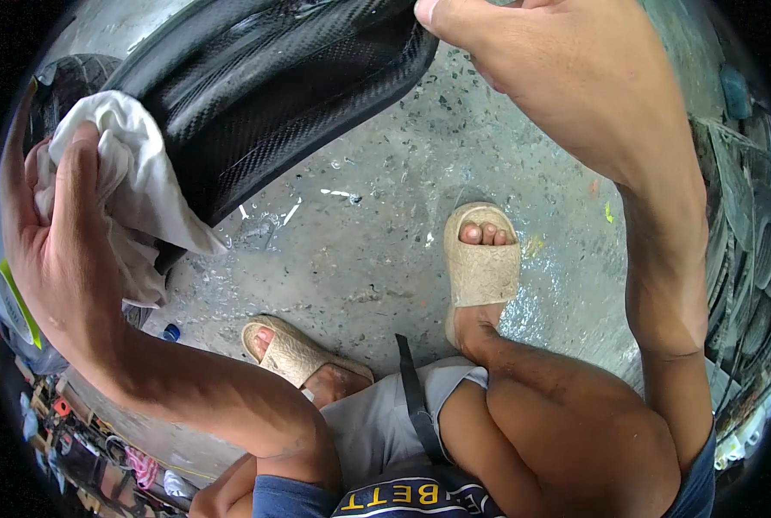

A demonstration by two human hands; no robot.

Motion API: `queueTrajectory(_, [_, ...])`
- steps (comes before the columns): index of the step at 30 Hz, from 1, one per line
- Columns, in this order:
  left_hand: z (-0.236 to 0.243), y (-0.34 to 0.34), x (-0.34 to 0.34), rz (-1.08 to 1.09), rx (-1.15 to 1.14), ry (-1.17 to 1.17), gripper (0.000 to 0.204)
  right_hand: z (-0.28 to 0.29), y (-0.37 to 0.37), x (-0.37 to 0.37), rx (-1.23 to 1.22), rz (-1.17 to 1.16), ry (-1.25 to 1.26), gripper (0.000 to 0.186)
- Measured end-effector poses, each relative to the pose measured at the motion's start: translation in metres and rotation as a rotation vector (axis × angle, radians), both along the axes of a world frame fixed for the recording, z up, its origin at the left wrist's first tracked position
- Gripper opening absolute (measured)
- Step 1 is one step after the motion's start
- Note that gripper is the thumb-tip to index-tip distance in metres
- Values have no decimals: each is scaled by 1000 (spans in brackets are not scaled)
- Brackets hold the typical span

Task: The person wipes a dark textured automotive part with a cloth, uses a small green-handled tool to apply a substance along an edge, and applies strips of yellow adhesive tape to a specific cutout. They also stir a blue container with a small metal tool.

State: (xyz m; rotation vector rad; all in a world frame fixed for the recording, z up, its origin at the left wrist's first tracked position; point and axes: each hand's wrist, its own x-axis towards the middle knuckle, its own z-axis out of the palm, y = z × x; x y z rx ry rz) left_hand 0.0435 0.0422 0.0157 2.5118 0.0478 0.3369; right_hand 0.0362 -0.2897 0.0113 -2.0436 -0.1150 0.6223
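A long, glossy black curved panel (273, 104) with a carbon-fibre weave spans the upper part of the head view, held above the floor. Its right end is pinched by my right hand (558, 78), thumb on the near corner; the other fingers are partly cut off by the top edge. At the panel's left end, my left hand (57, 216) is closed around a crumpled white cloth (139, 173). The cloth lies against the panel and hangs over its lower left corner. Whether my left fingers also grip the panel behind the cloth is hidden.
Grey concrete floor (360, 259) with wet patches lies below, between my sandalled feet. A blue bottle cap (171, 331) sits near the left foot. Stacked tyres (761, 233) line the right side. Mixed clutter (83, 457) fills the lower left; a dark tyre (79, 73) stands upper left.
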Motion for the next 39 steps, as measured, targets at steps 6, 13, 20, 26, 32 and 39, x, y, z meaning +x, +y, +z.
queueTrajectory(6, [-3,-9,0,68,-67,-44,50,9,-3,9,-8,-5,21,22])
queueTrajectory(13, [-7,-4,2,-2,-180,-60,58,2,3,8,13,-45,3,23])
queueTrajectory(20, [-6,-22,2,-54,-146,-153,58,6,1,11,-4,-99,-8,24])
queueTrajectory(26, [-12,-15,-2,-120,-251,-191,56,-7,-14,-2,111,-211,-93,25])
queueTrajectory(32, [-4,-17,-5,-148,-257,-269,55,-25,-47,-12,297,-334,-122,31])
queueTrajectory(39, [28,28,0,-36,-56,-338,54,-51,-44,2,571,-443,-198,30])
